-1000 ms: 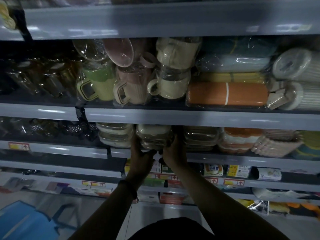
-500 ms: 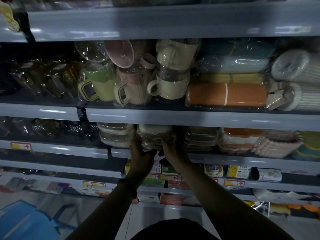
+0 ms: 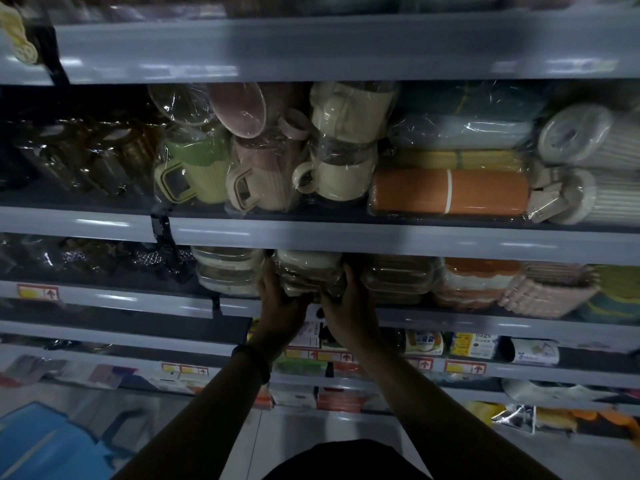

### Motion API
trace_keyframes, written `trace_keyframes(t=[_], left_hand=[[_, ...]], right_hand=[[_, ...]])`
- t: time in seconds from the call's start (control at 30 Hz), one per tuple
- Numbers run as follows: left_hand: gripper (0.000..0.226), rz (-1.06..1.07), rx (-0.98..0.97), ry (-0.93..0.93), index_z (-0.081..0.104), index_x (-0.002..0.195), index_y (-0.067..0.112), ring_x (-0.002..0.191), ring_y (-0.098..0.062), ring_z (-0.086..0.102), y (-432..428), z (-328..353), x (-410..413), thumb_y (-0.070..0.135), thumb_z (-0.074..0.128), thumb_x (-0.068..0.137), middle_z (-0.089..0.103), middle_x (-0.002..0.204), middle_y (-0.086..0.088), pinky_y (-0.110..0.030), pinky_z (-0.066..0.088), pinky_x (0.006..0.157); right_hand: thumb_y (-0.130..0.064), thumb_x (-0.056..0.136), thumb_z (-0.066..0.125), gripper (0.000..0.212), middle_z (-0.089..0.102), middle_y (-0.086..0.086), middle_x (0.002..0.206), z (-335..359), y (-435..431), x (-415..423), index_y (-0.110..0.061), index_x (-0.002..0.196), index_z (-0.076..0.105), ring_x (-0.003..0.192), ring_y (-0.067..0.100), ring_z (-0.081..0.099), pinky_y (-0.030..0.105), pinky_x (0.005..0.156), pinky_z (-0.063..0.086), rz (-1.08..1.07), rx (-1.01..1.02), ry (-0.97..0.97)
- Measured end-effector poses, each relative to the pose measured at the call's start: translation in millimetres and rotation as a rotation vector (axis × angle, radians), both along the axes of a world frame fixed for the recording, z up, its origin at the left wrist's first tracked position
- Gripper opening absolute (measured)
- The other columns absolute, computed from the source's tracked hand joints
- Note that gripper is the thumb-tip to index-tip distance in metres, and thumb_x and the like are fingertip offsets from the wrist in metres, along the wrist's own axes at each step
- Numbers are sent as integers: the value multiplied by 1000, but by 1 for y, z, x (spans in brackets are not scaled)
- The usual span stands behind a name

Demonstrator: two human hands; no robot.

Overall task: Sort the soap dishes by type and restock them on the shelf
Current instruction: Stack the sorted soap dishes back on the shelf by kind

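The stack of soap dishes [image 3: 308,275], wrapped in clear plastic, is held at the front of the shelf [image 3: 450,320], with its lower part hanging past the edge. The stack is gripped from both sides. The left hand [image 3: 280,306] is curled round its left side and the right hand [image 3: 346,306] round its right side. The fingertips are hidden behind the stack, so how far they reach cannot be told. Everything is dark, and the shape of each dish in the stack is hard to make out.

Just left of the stack, a pale pile [image 3: 227,271] of wrapped dishes is seen, and just right of it a darker pile [image 3: 398,278]. Further right of the stack, orange and white dishes [image 3: 478,282] and a pink ribbed dish [image 3: 547,292] are found. Above the stack, wrapped mugs [image 3: 259,181] are packed close together. Far below and to the left of the stack, a blue thing [image 3: 41,441] is cut off by the picture's edge and cannot be named. A dark band [image 3: 252,358] is worn on the left wrist.
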State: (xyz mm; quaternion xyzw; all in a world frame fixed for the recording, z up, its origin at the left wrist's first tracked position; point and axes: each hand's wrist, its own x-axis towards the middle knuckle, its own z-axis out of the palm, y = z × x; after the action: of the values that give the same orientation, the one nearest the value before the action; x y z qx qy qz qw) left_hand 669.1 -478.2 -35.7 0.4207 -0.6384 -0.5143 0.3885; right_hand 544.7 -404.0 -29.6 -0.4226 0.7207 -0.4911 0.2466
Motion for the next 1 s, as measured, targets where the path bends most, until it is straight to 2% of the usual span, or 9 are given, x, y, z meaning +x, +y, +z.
trace_keyframes(t=[0.13,0.3,0.37,0.47,0.53,0.6,0.73,0.87,1.0], left_hand=[[119,16,-17,-10,27,164,31,146,-38,45,-4,-10,-1,53,95,69,42,160,-9,-66,52,106],[115,20,25,-5,28,164,29,143,-42,48,-4,-24,1,48,95,74,45,158,-13,-68,53,103],[114,23,20,-14,29,164,28,142,-42,49,-8,-36,2,50,95,74,47,156,-12,-68,54,101],[110,16,-15,-14,32,162,30,141,-36,51,1,-17,2,48,94,74,48,155,-10,-63,56,102],[99,-3,-9,7,33,160,31,135,-24,58,11,-1,0,27,92,80,49,153,-7,-52,61,98],[91,-29,-3,21,33,157,29,126,-13,64,15,4,0,4,84,86,52,148,-2,-40,64,92],[71,3,-39,-18,45,145,22,119,-8,65,15,-1,1,-4,77,87,58,139,-5,-27,61,90],[84,19,37,-45,44,149,30,134,-27,55,16,-8,4,32,81,75,49,148,-7,-53,59,102],[94,-28,156,20,35,153,42,133,-27,58,18,-4,5,31,85,74,48,150,-3,-60,62,91]], right_hand=[[-29,95,69,73,55,2,145,-5,0,3,-39,156,31,114,16,67,37,80,65,5,20,-29],[-23,97,70,77,54,1,144,-1,-1,-3,-35,159,26,87,14,75,26,60,62,42,41,-109],[-43,89,71,84,53,3,146,-3,-4,-2,-40,158,25,93,18,75,28,62,63,28,63,-114],[-65,79,60,89,54,5,146,-11,-4,1,-40,157,26,112,23,69,41,85,64,14,85,-105],[-44,93,64,69,58,6,140,-4,2,4,-29,154,35,114,23,67,42,94,60,38,105,-114],[-26,101,62,53,65,4,125,-3,5,3,-27,148,39,101,23,73,48,86,63,47,137,-225],[-22,101,63,42,68,4,109,-1,1,-1,-29,137,44,94,31,75,54,83,63,43,247,-305],[-19,98,68,56,71,3,110,-4,-3,-5,-29,146,43,87,23,76,51,78,65,48,219,-330],[-20,101,64,41,70,5,110,-2,-2,-9,-26,137,46,91,20,75,36,76,65,41,228,-371]])
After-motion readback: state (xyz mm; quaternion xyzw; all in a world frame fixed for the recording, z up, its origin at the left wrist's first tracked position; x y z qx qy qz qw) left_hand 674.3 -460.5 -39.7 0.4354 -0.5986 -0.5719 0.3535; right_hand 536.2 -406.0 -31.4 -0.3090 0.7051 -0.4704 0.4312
